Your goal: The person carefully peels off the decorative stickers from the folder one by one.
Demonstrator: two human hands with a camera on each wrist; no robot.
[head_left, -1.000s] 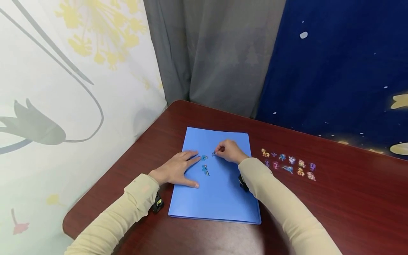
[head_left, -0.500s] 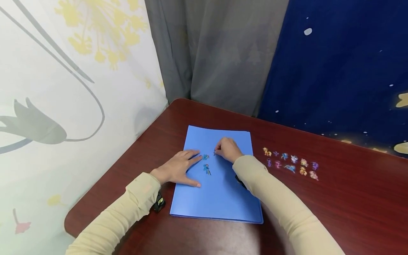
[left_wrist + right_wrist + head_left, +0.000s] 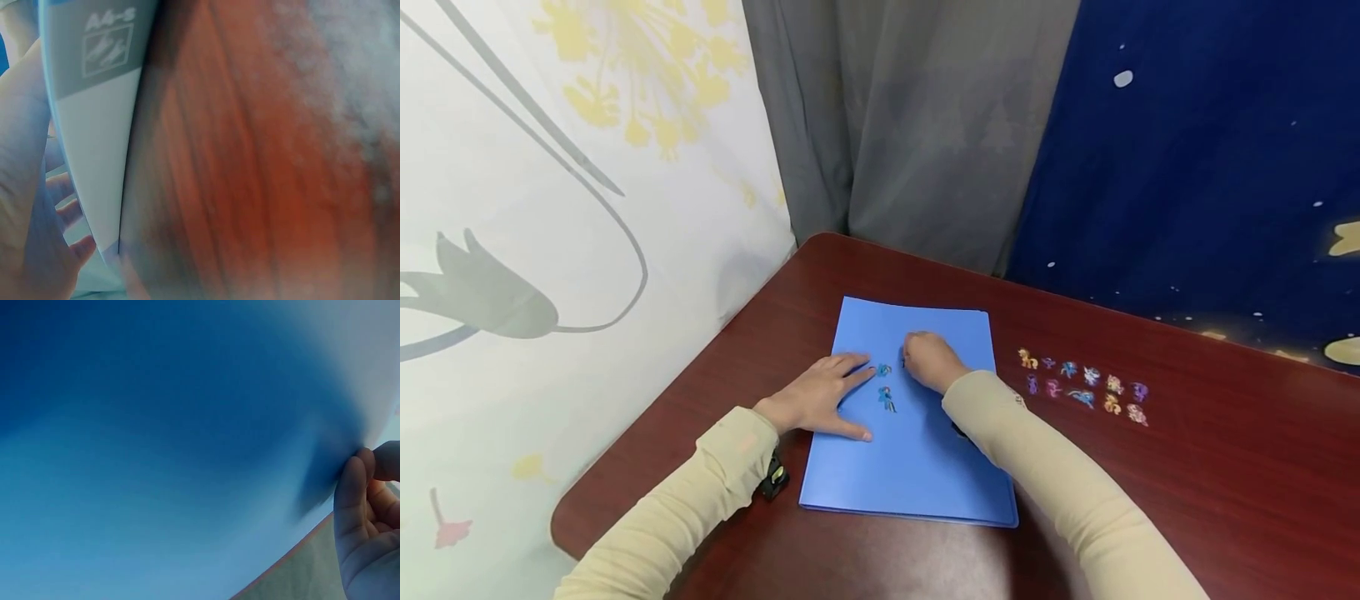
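Observation:
A blue folder [image 3: 925, 467] lies on the dark red table. My left hand [image 3: 816, 396] rests on its left side with the fingers spread, fingertips right beside a small blue pony sticker [image 3: 883, 370]. Below that is a second blue pony sticker [image 3: 887, 399], its body slanting down to the right. My right hand [image 3: 932, 361] is over the folder's upper middle, thumb and fingertips pinched together at the blue surface. A dark bit of a small sticker [image 3: 903, 363] shows at those fingertips; the rest is hidden by the hand. In the right wrist view, the fingertips [image 3: 356, 465] meet right at the folder.
Two rows of colourful pony stickers [image 3: 1081, 398] lie on the table [image 3: 1210, 467] to the right of the folder. A grey curtain [image 3: 940, 150] and a dark blue one [image 3: 1195, 167] hang behind the table. On the left stands a white patterned cloth [image 3: 685, 233].
My right hand has turned at the wrist, its fingertips pressing down at about the same spot and covering more of the sticker. The left hand stays in place.

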